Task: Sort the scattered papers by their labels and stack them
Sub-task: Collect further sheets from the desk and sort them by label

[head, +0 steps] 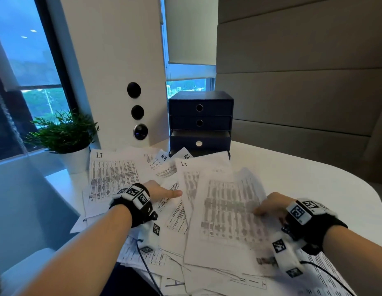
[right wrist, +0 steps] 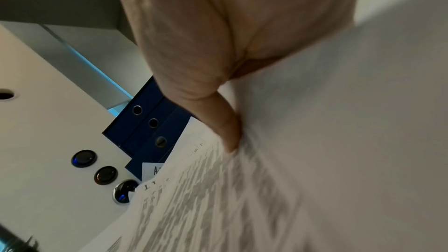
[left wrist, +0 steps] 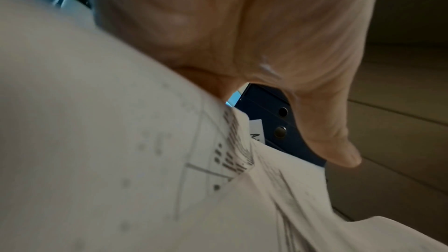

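Head view: white table (head: pixel 303 178) bare at the right of the frame, round edge curving off at far right. Papers (head: pixel 113 176) spread over the middle and lower frame, some hanging past the near edge. Blue drawer box (head: pixel 200 122) at upper middle, plant pot (head: pixel 75 160) at left. Left hand (head: pixel 159 192) flat on the papers, one finger straight, gripping nothing. Right hand (head: pixel 271 205) pinching the top sheet (head: pixel 226 212) at its right edge.

Left wrist view: left hand (left wrist: pixel 242 32) loose over blurry papers (left wrist: pixel 121 160), thumb straight.

Right wrist view: right hand (right wrist: pixel 194 45) with thumb pressed on the top sheet (right wrist: pixel 315 141).
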